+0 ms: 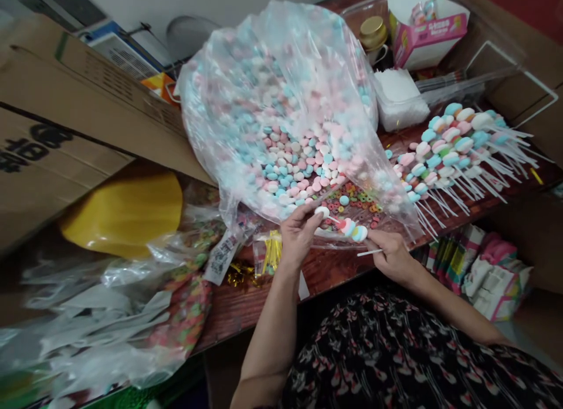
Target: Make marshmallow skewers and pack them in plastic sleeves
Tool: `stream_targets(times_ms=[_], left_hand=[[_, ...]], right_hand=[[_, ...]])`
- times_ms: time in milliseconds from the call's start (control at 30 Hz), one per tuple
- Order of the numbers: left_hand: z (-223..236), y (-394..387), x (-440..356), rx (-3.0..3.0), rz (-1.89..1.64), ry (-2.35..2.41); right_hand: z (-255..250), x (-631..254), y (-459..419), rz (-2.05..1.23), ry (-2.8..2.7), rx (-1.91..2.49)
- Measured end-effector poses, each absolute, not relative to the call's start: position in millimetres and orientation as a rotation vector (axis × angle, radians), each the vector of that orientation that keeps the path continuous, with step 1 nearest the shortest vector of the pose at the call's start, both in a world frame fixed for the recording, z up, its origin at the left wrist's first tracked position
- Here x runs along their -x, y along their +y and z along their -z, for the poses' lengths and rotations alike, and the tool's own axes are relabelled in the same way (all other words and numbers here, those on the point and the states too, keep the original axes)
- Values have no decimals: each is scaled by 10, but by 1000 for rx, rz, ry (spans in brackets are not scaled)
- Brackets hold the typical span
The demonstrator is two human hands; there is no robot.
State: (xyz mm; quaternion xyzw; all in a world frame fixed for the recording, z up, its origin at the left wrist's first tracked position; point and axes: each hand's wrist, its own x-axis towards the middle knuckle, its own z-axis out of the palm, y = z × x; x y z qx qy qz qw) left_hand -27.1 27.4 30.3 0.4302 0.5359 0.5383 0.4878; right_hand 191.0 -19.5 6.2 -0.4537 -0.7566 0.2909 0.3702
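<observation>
My left hand [299, 233] pinches a small white candy [322, 211] between thumb and fingertips. My right hand [391, 256] grips a white stick [368, 252] threaded with pastel pink, blue and white candies [354, 229]. The two hands are close together at the mouth of a clear plastic bag [229, 63], which is full of pastel candies [299, 163]. Loose multicoloured ring candies [349, 201] lie just beyond my hands. Finished candy sticks [453, 145] are piled to the right, with their white sticks pointing right and toward me.
A reddish wooden table edge [272, 306] runs below my hands. Cardboard boxes [74, 110] lean in from the left above a yellow plastic bowl [125, 212] and crumpled plastic bags [105, 315]. A pink-and-white box [426, 34], a gold-lidded jar [373, 34] and white paper squares [398, 98] stand behind.
</observation>
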Motion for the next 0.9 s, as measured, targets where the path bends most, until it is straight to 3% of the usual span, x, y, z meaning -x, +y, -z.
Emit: stream_targets(times_ms=[367,900], left_hand=[[-113,26,224,-841,-1517,1248],[4,-94,286,-1992,-1530,1394]], right_hand=[[-101,-1875,-344,-650,-2104,1284],[-41,-1806,-420,-726,-2121,1388]])
